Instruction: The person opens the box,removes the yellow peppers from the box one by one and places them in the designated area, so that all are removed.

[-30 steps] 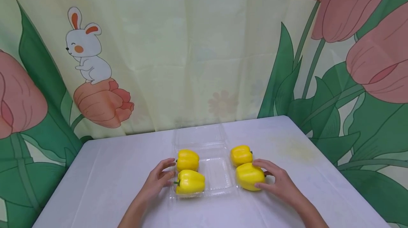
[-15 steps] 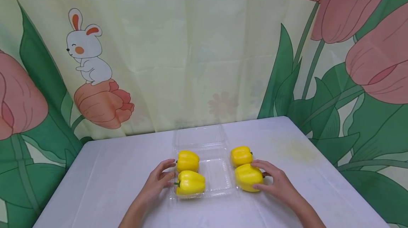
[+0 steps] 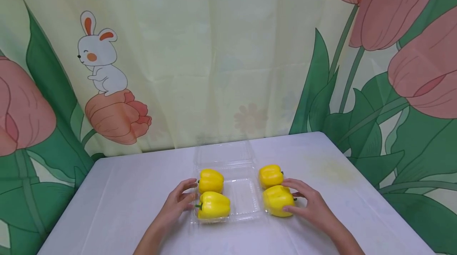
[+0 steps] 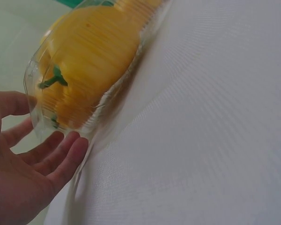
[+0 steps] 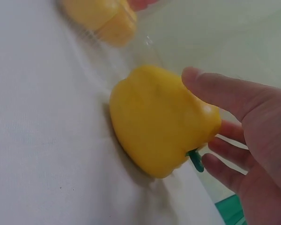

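My right hand (image 3: 308,203) holds a yellow bell pepper (image 3: 278,201) by its stem end, with the thumb on its near side and the index finger on its far side. In the right wrist view the green stem (image 5: 195,160) points at my fingers (image 5: 222,171). That pepper lies on its side just right of an open clear plastic clamshell box (image 3: 244,195). Two more yellow bell peppers, a far one (image 3: 210,181) and a near one (image 3: 214,205), lie in the box's left half. My left hand (image 3: 177,201) rests at the box's left edge, fingers loosely bent.
Another yellow bell pepper (image 3: 270,176) lies on the white-covered table (image 3: 135,191), right behind the one at my right hand. The box's lid (image 3: 224,152) is folded back toward the curtain (image 3: 178,68), which hangs at the table's far edge.
The pepper at my right hand has shifted slightly left and turned a little, and the right hand has moved slightly left with it. The left hand has stayed put beside the box.
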Motion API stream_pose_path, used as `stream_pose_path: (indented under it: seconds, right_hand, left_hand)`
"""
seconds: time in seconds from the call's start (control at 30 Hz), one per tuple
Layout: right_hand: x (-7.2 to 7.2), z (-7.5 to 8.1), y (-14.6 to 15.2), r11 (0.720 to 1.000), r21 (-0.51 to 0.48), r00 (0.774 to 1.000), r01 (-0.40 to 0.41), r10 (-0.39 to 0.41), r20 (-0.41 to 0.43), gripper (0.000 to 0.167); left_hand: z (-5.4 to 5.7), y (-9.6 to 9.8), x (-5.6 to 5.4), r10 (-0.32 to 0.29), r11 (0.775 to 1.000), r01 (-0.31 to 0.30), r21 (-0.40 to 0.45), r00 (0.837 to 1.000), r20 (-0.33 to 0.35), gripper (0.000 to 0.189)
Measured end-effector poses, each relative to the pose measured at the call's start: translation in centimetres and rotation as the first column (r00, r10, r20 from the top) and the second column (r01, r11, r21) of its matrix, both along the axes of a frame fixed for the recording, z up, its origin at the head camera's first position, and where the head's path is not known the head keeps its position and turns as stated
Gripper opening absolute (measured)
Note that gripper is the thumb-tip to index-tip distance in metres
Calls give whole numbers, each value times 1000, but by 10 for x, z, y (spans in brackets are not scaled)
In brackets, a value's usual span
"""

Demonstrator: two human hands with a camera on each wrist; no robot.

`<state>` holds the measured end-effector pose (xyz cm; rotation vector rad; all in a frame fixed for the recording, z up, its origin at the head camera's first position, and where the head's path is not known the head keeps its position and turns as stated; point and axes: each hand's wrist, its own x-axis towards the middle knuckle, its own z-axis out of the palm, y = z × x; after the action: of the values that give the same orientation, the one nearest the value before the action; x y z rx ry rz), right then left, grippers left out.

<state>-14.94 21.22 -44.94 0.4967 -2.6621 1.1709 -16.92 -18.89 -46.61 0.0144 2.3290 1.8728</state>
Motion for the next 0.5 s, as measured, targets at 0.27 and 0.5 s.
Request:
stream_pose_path:
  seconds: [0.27, 0.5]
  right_hand:
    - [-2, 4, -1, 1000, -12, 999, 7, -7, -34, 56]
    - [-4, 7, -4, 999, -21, 999, 40, -40, -16, 56]
  left_hand:
    - [-1, 0, 1, 8, 1000, -8, -2, 1000, -6, 44]
    - [-1, 0, 0, 1, 1000, -1, -12, 1000, -5, 44]
